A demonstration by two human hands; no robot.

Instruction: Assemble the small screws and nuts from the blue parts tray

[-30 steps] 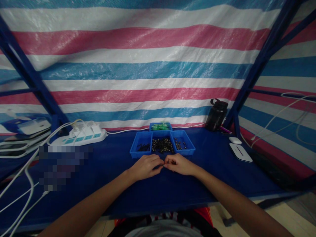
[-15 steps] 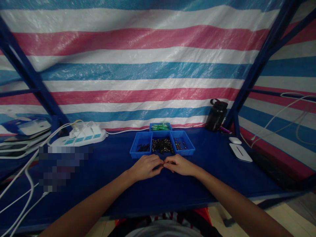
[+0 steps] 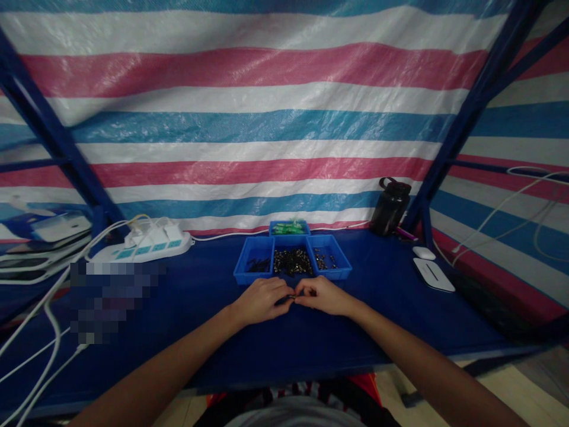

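My left hand [image 3: 263, 300] and my right hand [image 3: 323, 295] meet fingertip to fingertip just in front of the blue bins. Between them is a small dark piece [image 3: 291, 297], pinched by my left fingers; its shape is too small to make out. My right thumb and forefinger are closed at its right end. Black slim parts lie in the left bin [image 3: 240, 276], dark and brassy small parts fill the middle bin [image 3: 292, 241], and a few metallic pieces are in the right bin [image 3: 342, 274].
Behind stands a bin of green packets [image 3: 288, 228]. A black bottle [image 3: 390, 207], a white case [image 3: 424, 254] and a white flat device [image 3: 434, 274] are to the right. On the left are a power strip [image 3: 146, 251], cables and a stack of devices [image 3: 44, 249].
Both hands stay at nearly the same place. The fingers of my right hand have shifted slightly, and more of the small dark piece shows between the fingertips.
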